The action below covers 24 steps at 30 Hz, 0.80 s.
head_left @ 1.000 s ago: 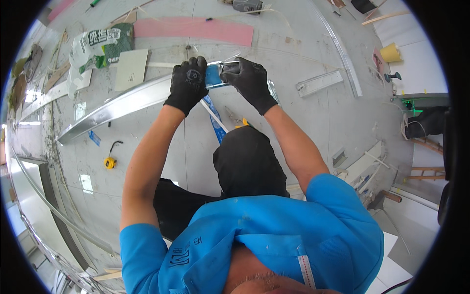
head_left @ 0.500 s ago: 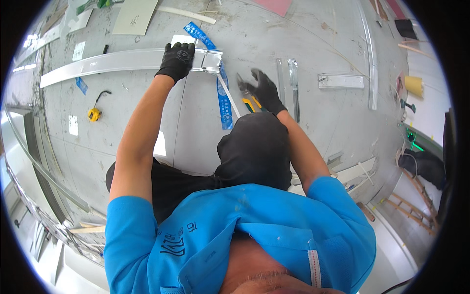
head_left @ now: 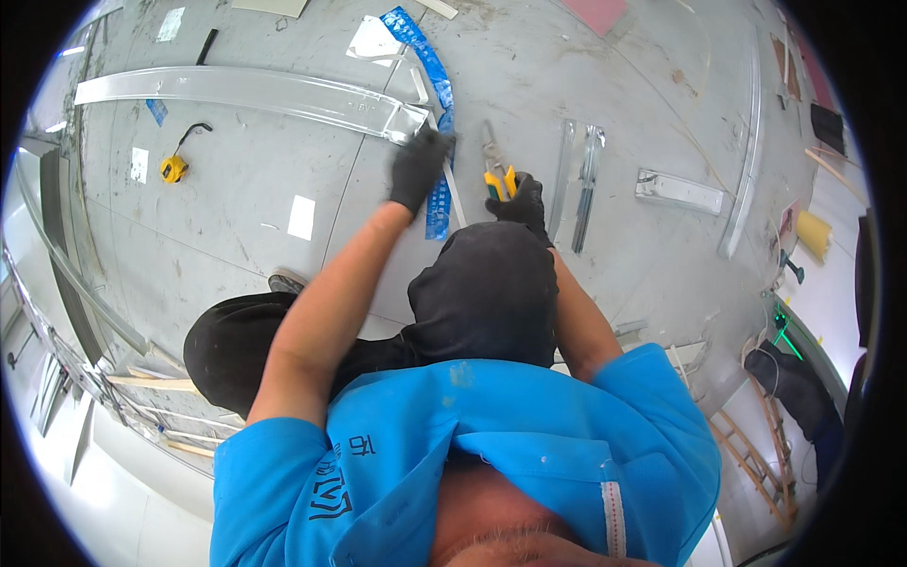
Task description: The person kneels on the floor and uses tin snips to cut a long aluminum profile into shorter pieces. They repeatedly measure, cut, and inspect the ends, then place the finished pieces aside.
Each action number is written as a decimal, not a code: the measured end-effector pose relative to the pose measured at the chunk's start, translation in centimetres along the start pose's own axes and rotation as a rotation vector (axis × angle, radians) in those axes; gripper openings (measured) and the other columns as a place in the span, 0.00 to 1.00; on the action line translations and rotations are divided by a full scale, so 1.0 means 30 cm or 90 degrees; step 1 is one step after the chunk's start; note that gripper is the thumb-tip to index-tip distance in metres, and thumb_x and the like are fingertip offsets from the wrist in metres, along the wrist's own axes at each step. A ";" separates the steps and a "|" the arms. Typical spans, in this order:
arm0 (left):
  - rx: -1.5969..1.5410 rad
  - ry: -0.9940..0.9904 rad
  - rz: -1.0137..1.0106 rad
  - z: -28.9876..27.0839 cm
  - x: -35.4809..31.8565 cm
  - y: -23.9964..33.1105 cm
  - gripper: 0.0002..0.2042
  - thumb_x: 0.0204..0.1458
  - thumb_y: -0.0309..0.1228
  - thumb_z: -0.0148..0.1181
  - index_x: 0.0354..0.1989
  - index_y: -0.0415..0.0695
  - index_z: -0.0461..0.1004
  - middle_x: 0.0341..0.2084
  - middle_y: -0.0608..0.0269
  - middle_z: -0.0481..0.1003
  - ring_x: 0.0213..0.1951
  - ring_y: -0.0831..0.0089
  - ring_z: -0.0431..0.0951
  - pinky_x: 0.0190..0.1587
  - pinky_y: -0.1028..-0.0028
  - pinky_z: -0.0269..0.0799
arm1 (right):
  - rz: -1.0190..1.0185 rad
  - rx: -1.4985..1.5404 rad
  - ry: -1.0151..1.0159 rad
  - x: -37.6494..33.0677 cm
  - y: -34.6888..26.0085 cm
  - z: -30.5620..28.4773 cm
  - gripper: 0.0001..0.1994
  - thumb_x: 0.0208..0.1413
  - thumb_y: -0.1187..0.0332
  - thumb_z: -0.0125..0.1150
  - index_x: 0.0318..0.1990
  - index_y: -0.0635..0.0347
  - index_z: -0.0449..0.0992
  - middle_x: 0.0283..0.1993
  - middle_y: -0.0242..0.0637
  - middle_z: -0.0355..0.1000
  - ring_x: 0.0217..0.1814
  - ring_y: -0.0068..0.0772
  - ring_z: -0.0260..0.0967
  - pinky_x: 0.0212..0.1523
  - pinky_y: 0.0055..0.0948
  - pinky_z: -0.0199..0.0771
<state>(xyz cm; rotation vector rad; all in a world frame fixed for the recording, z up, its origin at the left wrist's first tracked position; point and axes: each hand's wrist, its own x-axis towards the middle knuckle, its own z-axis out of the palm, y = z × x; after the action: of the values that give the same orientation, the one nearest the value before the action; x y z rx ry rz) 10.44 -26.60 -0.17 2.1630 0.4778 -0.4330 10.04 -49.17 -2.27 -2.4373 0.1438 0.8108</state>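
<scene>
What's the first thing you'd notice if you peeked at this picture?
Two black-gloved hands over a grey floor: the left hand grips the end of a long silvery metal strip, and the right hand rests on yellow-handled snips. A bright blue strip runs between them, and a small yellow tape measure lies far left.

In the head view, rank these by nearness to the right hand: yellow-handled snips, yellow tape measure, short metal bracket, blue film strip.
From the right hand:
1. Yellow-handled snips, right at the hand.
2. Blue film strip, just to its left.
3. Short metal bracket, off to the right.
4. Yellow tape measure, far left.
</scene>
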 end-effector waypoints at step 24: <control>-0.750 0.095 -0.097 0.104 -0.085 0.166 0.19 0.67 0.42 0.46 0.55 0.41 0.72 0.47 0.57 0.74 0.49 0.68 0.75 0.53 0.69 0.70 | -0.119 0.427 -0.431 -0.024 -0.310 -0.251 0.26 0.54 0.62 0.64 0.58 0.65 0.66 0.47 0.40 0.71 0.48 0.29 0.69 0.53 0.27 0.69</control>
<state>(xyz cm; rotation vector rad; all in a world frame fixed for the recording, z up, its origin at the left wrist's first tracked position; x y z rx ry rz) 10.19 -32.37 2.59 1.0198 0.7411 -0.0144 15.86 -45.52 7.56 -1.4465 -0.0657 1.2147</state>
